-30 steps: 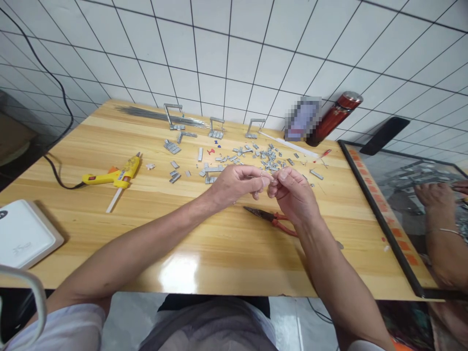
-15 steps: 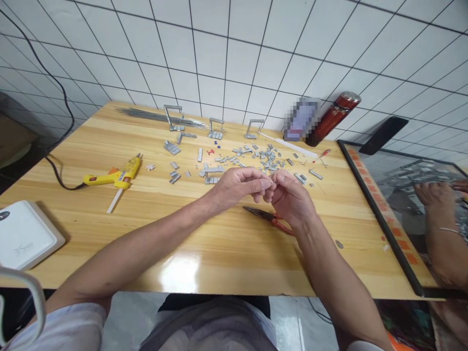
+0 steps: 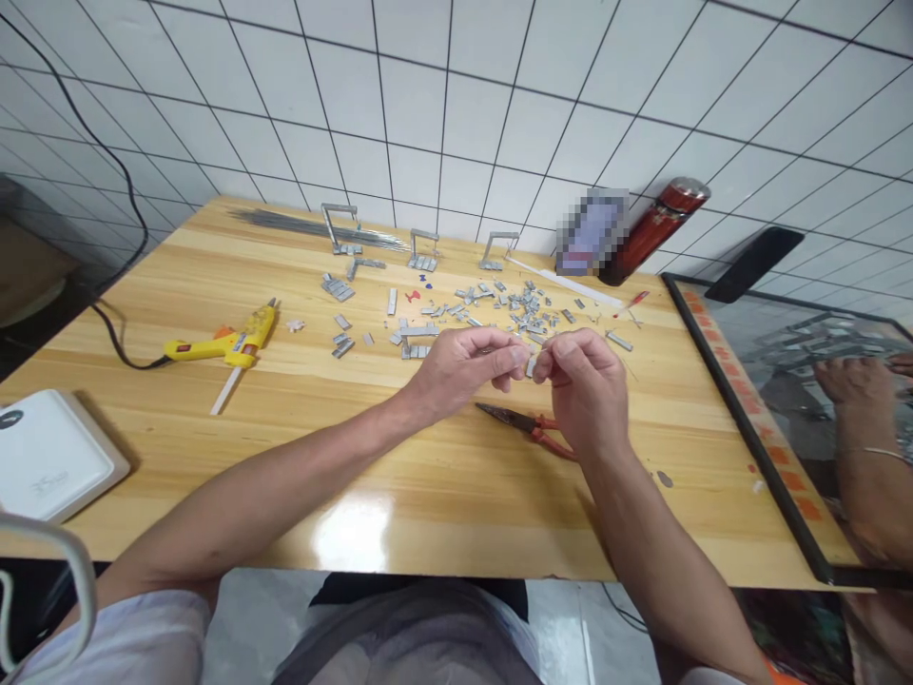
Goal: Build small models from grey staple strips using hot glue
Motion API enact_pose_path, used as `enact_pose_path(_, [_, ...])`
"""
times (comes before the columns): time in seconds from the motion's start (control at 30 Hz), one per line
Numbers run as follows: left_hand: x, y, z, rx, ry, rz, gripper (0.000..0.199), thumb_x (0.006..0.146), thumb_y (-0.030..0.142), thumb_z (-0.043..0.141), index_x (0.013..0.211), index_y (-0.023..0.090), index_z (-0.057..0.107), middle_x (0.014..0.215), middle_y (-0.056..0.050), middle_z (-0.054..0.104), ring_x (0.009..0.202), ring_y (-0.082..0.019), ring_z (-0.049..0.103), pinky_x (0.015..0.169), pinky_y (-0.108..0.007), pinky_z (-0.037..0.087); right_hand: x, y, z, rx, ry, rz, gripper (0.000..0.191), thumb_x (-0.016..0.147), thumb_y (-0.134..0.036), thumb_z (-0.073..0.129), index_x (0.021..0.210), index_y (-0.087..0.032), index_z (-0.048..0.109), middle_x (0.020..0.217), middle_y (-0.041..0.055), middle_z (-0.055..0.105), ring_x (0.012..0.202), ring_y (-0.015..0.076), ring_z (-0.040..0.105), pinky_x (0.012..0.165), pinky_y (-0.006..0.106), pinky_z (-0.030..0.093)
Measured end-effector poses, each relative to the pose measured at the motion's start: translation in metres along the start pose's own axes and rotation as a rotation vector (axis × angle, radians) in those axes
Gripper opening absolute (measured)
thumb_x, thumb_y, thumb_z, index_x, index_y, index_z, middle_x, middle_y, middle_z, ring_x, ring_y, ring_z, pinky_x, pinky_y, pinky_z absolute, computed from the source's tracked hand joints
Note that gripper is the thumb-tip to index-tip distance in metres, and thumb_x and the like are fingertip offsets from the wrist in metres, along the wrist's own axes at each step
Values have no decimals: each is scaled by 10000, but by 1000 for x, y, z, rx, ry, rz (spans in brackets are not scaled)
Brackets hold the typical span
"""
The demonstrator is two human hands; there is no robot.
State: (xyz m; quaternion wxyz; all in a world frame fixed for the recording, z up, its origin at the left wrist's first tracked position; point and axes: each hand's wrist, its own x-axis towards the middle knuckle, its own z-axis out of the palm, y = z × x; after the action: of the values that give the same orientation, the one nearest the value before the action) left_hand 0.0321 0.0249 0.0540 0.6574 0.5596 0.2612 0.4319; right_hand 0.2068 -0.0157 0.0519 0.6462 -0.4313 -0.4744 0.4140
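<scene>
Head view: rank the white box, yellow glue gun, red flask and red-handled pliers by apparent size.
1. white box, nearest the camera, so flattered
2. yellow glue gun and red flask, too alike to rank
3. red-handled pliers, partly hidden by the right hand

A glossy pale-wood tabletop [image 3: 178,285] stands against a wall of white square tiles [image 3: 499,86] with dark grout. Overhead light glares off the varnish at its near edge, above a grey floor [image 3: 246,623].
</scene>
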Motion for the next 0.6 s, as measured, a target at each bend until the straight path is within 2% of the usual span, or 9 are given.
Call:
enact_pose_path(0.13, [-5,3,3,70,55,11,355,840,496,831,804,151,755,753,-21,743,620,-106,650,652,-236,554,-11,-6,-1,-434,89,-496,92,930,-219,757,849,-256,735,805,-20,721,759,147,655,744,314,526])
enact_pose_path(0.2, [-6,3,5,81,54,14,359,855,499,816,798,150,752,752,-21,740,622,-106,651,653,-234,554,-15,-8,-1,-563,78,-642,96,928,-176,749,892,-266,741,854,-13,743,809,158,672,793,335,531])
enact_pose_path(0.23, [-7,4,5,82,48,14,361,860,499,810,791,149,751,751,-21,737,624,-106,652,654,-233,553,-15,-9,-1,-572,76,-648,98,930,-176,746,892,-266,739,851,-13,741,810,160,672,795,338,530])
enact_pose_path(0.3, [-6,3,5,67,32,12,359,865,498,806,794,150,752,751,-21,734,629,-106,653,654,-233,554,-14,-11,0,-474,72,-520,100,938,-217,743,848,-259,727,796,-18,715,766,156,657,756,329,526])
enact_pose_path(0.37, [-5,2,5,34,14,2,367,844,507,823,799,150,754,748,-22,733,623,-106,650,648,-235,554,-9,-13,-1,-275,45,-281,157,930,-286,751,785,-248,705,726,-27,677,697,145,627,695,306,516])
enact_pose_path(0.47, [-3,1,5,-17,-24,-34,409,798,540,856,775,146,747,741,-26,730,608,-106,641,632,-238,552,-1,-12,-2,6,-34,64,226,862,-361,800,726,-228,679,669,-31,659,621,121,584,634,266,497])
enact_pose_path(0.6, [-1,2,5,-84,-114,-56,401,793,529,866,772,144,758,742,-30,724,624,-108,639,627,-237,541,6,-3,0,252,-177,394,334,755,-432,866,640,-216,638,584,-36,618,552,124,562,583,268,502])
